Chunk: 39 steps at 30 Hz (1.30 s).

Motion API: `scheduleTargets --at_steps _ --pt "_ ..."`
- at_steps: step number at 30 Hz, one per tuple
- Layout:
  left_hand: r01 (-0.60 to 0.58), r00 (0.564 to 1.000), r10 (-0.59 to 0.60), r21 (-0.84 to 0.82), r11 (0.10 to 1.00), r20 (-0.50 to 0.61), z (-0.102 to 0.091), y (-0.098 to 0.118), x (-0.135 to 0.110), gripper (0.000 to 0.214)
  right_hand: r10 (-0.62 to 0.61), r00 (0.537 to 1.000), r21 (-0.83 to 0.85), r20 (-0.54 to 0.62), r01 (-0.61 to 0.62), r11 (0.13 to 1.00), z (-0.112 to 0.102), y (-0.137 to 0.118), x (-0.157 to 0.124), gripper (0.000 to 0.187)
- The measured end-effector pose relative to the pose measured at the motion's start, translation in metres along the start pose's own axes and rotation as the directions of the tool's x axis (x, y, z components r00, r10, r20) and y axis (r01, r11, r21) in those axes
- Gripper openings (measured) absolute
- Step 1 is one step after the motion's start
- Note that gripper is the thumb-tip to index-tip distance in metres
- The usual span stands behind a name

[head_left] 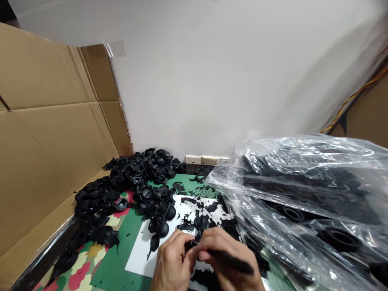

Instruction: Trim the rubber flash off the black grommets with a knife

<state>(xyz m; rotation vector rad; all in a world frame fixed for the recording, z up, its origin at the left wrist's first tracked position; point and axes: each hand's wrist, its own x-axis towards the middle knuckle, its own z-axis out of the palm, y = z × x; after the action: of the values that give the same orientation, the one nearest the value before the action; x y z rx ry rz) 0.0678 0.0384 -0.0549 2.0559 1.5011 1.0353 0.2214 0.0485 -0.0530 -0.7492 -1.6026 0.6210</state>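
Note:
At the bottom middle, my left hand (170, 258) is closed, fingertips pinched around a small black rubber part (189, 243) that is mostly hidden. Pressed close beside it, my right hand (228, 242) grips a slim tool with a black handle (233, 262); its working tip is hidden by the fingers. Both hands are over a white sheet (138, 252) strewn with thin black rubber scraps (204, 222). Just beyond my left hand lie ribbed, dome-ended black rubber parts (159, 226), some with ragged flaps.
A large heap of similar black parts (148, 169) spreads at the left beside a cardboard wall (57, 129). Clear plastic bags (303, 173) holding black parts fill the right. Green board (117, 262) lies under the sheet. A white wall (218, 81) stands behind, with sockets (201, 160) low down.

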Motion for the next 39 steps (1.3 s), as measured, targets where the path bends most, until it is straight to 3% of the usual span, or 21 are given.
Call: scheduleTargets --at_steps 3,5,7,10,15,22,26,28,30,33,36,38,39 --pt "0.001 1.000 0.000 -0.044 0.999 0.023 -0.002 0.001 -0.002 0.014 -0.115 0.993 -0.269 0.022 0.117 0.956 -0.012 0.002 0.007 0.018" --pt "0.028 1.000 -0.028 -0.069 0.997 0.005 -0.003 0.001 -0.004 0.013 -0.117 0.989 -0.358 -0.093 0.076 0.930 -0.021 0.007 0.012 0.014" --pt "0.044 0.999 -0.044 -0.083 0.996 0.002 -0.004 0.000 -0.005 0.011 -0.073 0.983 -0.314 -0.166 0.017 0.949 -0.025 0.013 0.015 0.010" --pt "0.036 0.998 -0.041 -0.098 0.995 -0.049 -0.005 -0.001 -0.006 0.009 0.058 0.980 -0.144 -0.189 -0.086 0.986 -0.021 0.018 0.014 0.005" --pt "-0.001 0.986 -0.021 -0.130 0.991 -0.168 -0.003 -0.001 -0.006 0.008 0.322 0.941 0.197 -0.106 -0.298 0.934 -0.013 0.013 0.011 0.022" --pt "-0.017 0.976 -0.012 -0.131 0.991 -0.216 -0.005 0.002 -0.002 0.008 0.409 0.912 0.256 -0.002 -0.395 0.882 -0.016 0.001 0.012 0.032" --pt "-0.003 0.983 -0.026 -0.156 0.988 -0.182 -0.008 0.000 0.000 0.008 0.484 0.875 0.312 -0.008 -0.458 0.832 -0.015 0.003 0.009 0.028" --pt "0.064 0.977 -0.113 -0.255 0.965 -0.182 -0.008 0.000 0.002 0.012 0.477 0.878 0.262 -0.031 -0.453 0.852 -0.014 0.002 0.009 0.026" --pt "0.217 0.946 -0.296 -0.417 0.883 -0.132 -0.006 0.003 0.005 0.022 0.436 0.900 0.176 -0.004 -0.429 0.886 -0.011 -0.001 0.010 0.026" --pt "0.445 0.858 -0.509 -0.591 0.673 0.067 -0.003 0.009 0.012 0.038 0.345 0.935 0.076 0.088 -0.352 0.933 -0.006 -0.007 0.011 0.017" --pt "0.511 0.835 -0.505 -0.648 0.564 0.219 -0.002 0.012 0.017 0.045 0.329 0.939 0.065 0.095 -0.336 0.940 0.001 -0.009 0.010 0.023" --pt "0.515 0.843 -0.475 -0.637 0.574 0.253 -0.004 0.012 0.016 0.045 0.415 0.905 0.112 0.092 -0.424 0.899 0.003 -0.008 0.010 0.029" --pt "0.491 0.858 -0.465 -0.612 0.620 0.217 -0.005 0.012 0.014 0.040 0.472 0.877 0.135 0.091 -0.480 0.867 0.003 -0.008 0.010 0.029"
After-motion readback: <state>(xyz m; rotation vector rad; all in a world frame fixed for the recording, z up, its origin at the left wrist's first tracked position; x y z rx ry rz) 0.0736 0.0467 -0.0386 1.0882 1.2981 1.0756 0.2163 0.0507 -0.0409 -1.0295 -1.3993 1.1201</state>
